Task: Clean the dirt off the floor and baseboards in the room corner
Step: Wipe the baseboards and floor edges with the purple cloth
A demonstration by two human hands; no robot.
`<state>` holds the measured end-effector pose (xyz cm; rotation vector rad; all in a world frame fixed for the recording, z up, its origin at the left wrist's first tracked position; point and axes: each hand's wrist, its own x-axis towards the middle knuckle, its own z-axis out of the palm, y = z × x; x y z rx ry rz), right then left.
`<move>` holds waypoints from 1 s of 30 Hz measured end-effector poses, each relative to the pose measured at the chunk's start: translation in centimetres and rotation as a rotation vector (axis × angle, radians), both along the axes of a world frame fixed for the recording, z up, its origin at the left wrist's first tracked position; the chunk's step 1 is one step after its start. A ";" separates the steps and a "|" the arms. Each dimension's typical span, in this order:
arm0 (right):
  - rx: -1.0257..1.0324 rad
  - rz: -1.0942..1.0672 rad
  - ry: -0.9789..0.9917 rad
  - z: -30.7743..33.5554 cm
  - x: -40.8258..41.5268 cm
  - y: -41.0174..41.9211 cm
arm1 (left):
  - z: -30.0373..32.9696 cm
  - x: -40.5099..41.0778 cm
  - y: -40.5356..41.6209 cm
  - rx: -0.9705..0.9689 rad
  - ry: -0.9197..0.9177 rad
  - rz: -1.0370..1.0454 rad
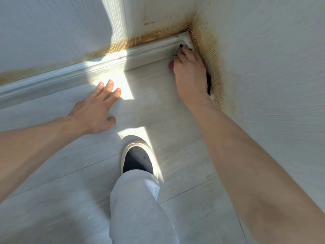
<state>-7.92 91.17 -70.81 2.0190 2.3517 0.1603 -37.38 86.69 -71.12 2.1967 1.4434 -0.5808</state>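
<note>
My right hand [190, 71] reaches into the room corner and grips a dark object [209, 84], mostly hidden under the palm. A bit of it shows at my fingertips, against the white corner baseboard piece [184, 36]. What the object is cannot be made out. My left hand [95, 108] lies with fingers spread and straight on the pale floor [158, 106], holding nothing. The white baseboard [105, 62] runs along the left wall. Brown-yellow dirt [140, 39] stains the wall just above it, and more dirt [210, 44] covers the right wall by the corner.
My foot in a dark slip-on shoe [137, 155] with a white sole stands on the floor between my arms, under a light grey trouser leg [139, 205]. Bright sun patches fall across the floor and baseboard. The two walls close the space in ahead and on the right.
</note>
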 end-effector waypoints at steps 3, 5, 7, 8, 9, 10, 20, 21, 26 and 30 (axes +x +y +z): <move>-0.085 -0.034 -0.003 -1.5 0.4 -4.5 | 0.0 -0.2 0.4 -0.003 -0.004 -0.021; -0.109 -0.020 0.042 -1.7 0.9 -6.7 | -0.2 -0.2 0.1 -0.008 0.000 -0.005; -0.130 -0.009 0.115 -0.6 1.3 -6.9 | -0.3 0.0 -0.2 -0.008 0.019 0.008; -0.099 -0.001 0.158 0.4 1.2 -6.6 | -0.2 0.1 -0.4 -0.007 0.018 0.008; -0.046 0.014 0.193 1.5 0.9 -5.7 | -0.2 0.2 -0.3 -0.004 0.010 0.005; 0.037 0.037 0.218 2.6 0.6 -4.4 | -0.2 0.1 -0.2 -0.001 0.001 0.003; 0.016 0.025 0.025 1.4 1.2 0.1 | 0.1 -0.2 0.0 -0.014 -0.010 -0.007; 0.033 0.007 0.046 1.2 1.3 -0.7 | 0.2 -0.2 0.1 -0.018 -0.015 -0.007; 0.022 -0.064 0.104 1.0 1.7 -5.5 | 0.3 -0.2 0.3 -0.048 -0.018 0.008; -0.013 -0.020 0.066 1.5 0.9 -1.4 | 0.0 -0.2 -0.1 -0.054 -0.009 0.030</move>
